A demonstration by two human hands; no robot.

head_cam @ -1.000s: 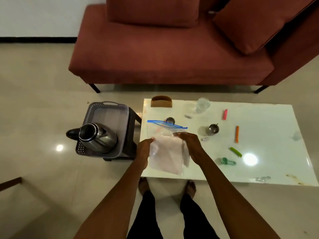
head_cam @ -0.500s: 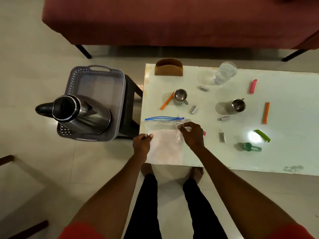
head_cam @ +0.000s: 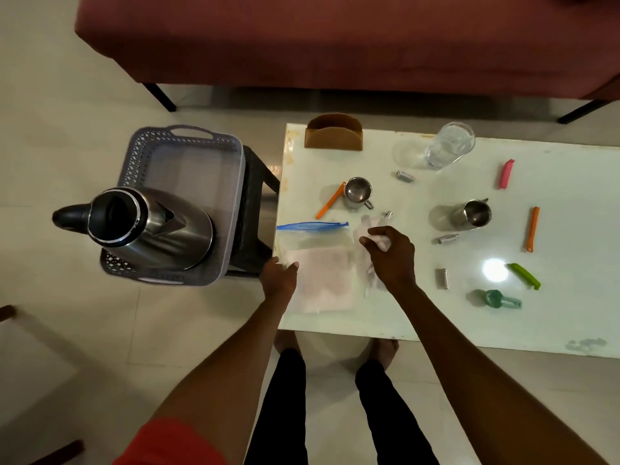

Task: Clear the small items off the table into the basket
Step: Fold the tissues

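A clear zip bag (head_cam: 322,276) with a blue seal strip (head_cam: 312,225) lies flat at the white table's (head_cam: 570,182) front left corner. My left hand (head_cam: 280,280) pinches its left edge. My right hand (head_cam: 392,256) is closed on the crumpled right edge of the bag. Small grey batteries (head_cam: 405,176) (head_cam: 448,238) (head_cam: 443,278) and coloured clips, such as the orange (head_cam: 330,205), pink (head_cam: 505,173) and green (head_cam: 525,276) ones, are scattered on the table. The grey basket (head_cam: 134,156) stands on a dark stool left of the table.
A steel kettle (head_cam: 151,229) fills the basket's near half. Two steel cups (head_cam: 358,193) (head_cam: 474,213), a glass (head_cam: 449,149) and a brown holder (head_cam: 333,132) stand on the table. A red sofa (head_cam: 335,38) runs behind it. My feet are under the front edge.
The bag, held up a second ago, now lies on the table. My right hand has shifted right, bunching the bag's edge. My view has tilted downward.
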